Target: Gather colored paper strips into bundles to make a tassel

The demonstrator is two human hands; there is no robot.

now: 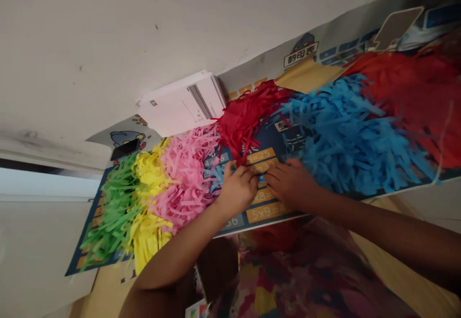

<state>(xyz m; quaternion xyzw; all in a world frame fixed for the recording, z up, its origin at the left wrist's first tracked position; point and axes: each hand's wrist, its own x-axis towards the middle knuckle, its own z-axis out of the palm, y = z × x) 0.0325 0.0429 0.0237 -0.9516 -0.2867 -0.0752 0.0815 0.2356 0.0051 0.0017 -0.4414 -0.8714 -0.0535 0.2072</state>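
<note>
My left hand [239, 189] is closed, fingers curled, on a small piece of blue fringed paper [216, 176], whose cut strips stick out to its left. A bit of blue also shows between my two hands. My right hand [293, 184] is closed at the other end, fingertips pressed down close to the left hand's; the fingers partly hide the paper. Both hands rest over a dark blue mat printed with times tables [268, 212]. A dark red fringed bundle [243, 118] lies just beyond the fingers.
Left of my hands lie pink [187, 164], yellow [149, 178] and green fringed piles [115, 207]. A large blue pile [353, 140] and a red pile [421, 97] spread to the right. White boxes or booklets [180, 106] stand against the wall. A dark phone-like object [125, 149] lies far left.
</note>
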